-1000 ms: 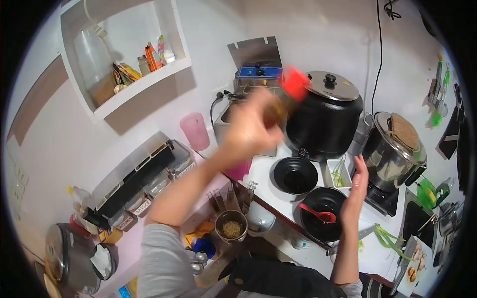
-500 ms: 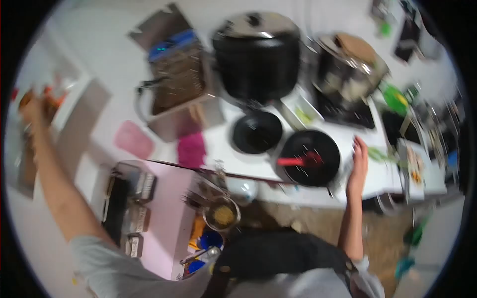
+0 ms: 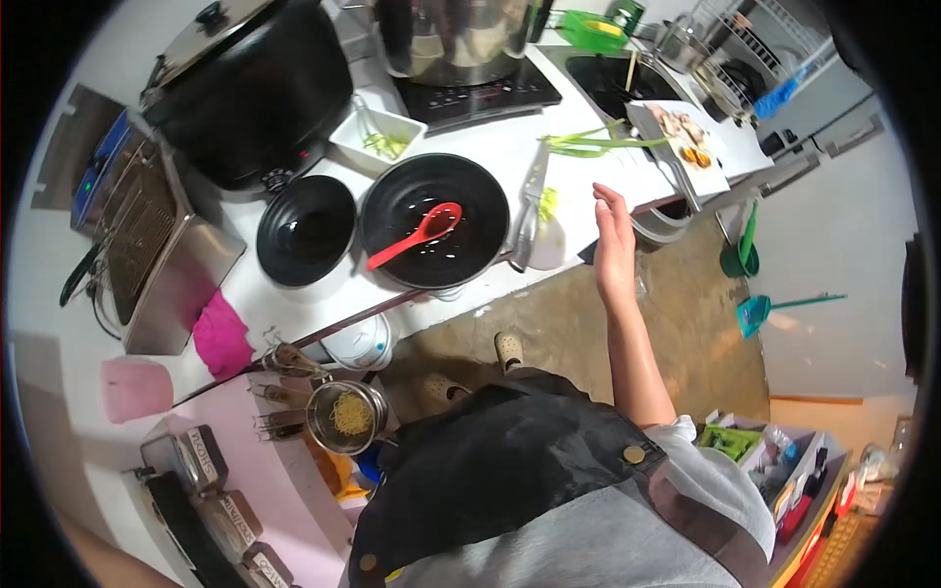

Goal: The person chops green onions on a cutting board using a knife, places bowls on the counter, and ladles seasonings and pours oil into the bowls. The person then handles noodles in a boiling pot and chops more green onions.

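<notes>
Right hand (image 3: 615, 257): bare, raised near the front edge of the white tabletop (image 3: 578, 196), fingers extended and close together, gripping nothing. Left hand: beyond the view, only a blurred forearm (image 3: 108, 561) showing at the lower left edge; the state of its fingers could not be told. Large bowl (image 3: 392, 196): black, upright on the tabletop, left of the right hand. Spoon (image 3: 423, 236): red, resting inside the large bowl. Knife (image 3: 532, 196): lay between that bowl and the right hand, beside green scraps (image 3: 548, 204). Small bowl (image 3: 279, 225): black, stood just left of the large one. Dish (image 3: 365, 161): white, held chopped greens (image 3: 385, 146), behind both bowls. Spring onions (image 3: 588, 145): lay partly across a board (image 3: 708, 182) carrying egg halves (image 3: 695, 157). Black pot (image 3: 260, 103): lidded, stood behind the small bowl. Steel pot (image 3: 456, 39): sat on a hob (image 3: 490, 99).
</notes>
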Available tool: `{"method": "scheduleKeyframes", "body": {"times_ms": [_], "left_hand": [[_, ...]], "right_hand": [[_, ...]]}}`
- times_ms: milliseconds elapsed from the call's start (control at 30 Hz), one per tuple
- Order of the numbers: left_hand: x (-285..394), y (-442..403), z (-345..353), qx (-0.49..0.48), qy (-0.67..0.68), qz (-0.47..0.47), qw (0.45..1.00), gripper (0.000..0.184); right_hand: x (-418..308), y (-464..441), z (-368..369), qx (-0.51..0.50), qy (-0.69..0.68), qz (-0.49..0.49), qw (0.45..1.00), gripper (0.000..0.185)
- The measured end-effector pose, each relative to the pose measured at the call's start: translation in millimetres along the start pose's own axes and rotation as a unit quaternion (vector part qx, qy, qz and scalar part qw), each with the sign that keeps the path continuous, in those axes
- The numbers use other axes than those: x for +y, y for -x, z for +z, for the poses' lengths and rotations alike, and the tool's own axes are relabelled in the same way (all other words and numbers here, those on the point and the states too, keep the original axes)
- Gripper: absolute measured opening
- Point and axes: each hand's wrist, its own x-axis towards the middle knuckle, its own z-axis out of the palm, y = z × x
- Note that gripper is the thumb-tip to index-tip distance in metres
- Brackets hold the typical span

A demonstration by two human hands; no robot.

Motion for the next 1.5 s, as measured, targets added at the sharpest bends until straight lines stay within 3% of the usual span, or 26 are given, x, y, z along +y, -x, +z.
{"method": "scheduleKeyframes", "body": {"times_ms": [133,233,400,467,533,600,633,667,700,733,833,967,1067,1133,1267,1367,1467,1500], "left_hand": [[3,9,-69,0.010,0.146,-0.087,0.985,0.065],[16,17,-162,0.053,0.254,-0.149,0.954,0.073],[61,79,-404,0.067,0.422,-0.156,0.891,0.086],[91,126,-523,0.109,0.584,-0.071,0.801,0.077],[137,191,-650,0.031,0.653,-0.115,0.748,0.068],[176,252,-674,-0.068,0.778,0.037,0.624,0.053],[202,290,-695,-0.126,0.817,0.118,0.550,0.034],[242,308,-762,-0.179,0.775,0.262,0.547,0.030],[280,344,-784,-0.287,0.823,0.211,0.441,0.032],[316,376,-791,-0.331,0.806,0.219,0.439,0.034],[370,445,-785,-0.357,0.740,0.276,0.498,0.049],[391,475,-787,-0.405,0.686,0.286,0.532,0.059],[394,465,-795,-0.448,0.631,0.298,0.558,0.056],[404,463,-791,-0.470,0.639,0.278,0.541,0.055],[388,441,-786,-0.549,0.671,0.230,0.444,0.051],[366,444,-764,-0.546,0.711,0.197,0.397,0.047],[338,438,-750,-0.618,0.707,0.158,0.305,0.046],[332,443,-744,-0.621,0.709,0.153,0.296,0.044]], "right_hand": [[17,-11,-22,0.020,0.028,0.006,0.999,0.035],[39,-29,-46,0.039,0.040,-0.001,0.998,0.034],[96,-70,-96,0.034,0.038,0.005,0.999,0.030],[112,-88,-118,0.002,0.043,0.005,0.999,0.028],[117,-107,-138,-0.034,0.048,0.008,0.998,0.024],[138,-117,-151,-0.054,0.039,-0.020,0.998,0.024],[136,-121,-158,-0.062,0.053,-0.046,0.996,0.023],[139,-122,-162,-0.072,0.055,-0.048,0.995,0.022],[141,-123,-166,-0.084,0.058,-0.053,0.993,0.021],[143,-124,-169,-0.097,0.061,-0.060,0.992,0.021],[148,-119,-170,-0.154,0.048,-0.080,0.984,0.018],[148,-99,-155,-0.208,0.036,-0.089,0.973,0.017],[144,-90,-141,-0.213,0.036,-0.086,0.973,0.017],[134,-87,-127,-0.214,0.029,-0.087,0.973,0.017],[108,-76,-89,-0.275,0.109,-0.212,0.931,0.045],[101,-72,-47,-0.295,0.159,-0.272,0.902,0.063],[105,-81,-10,-0.276,0.211,-0.300,0.888,0.068],[106,-87,1,-0.251,0.211,-0.295,0.897,0.065]]}}
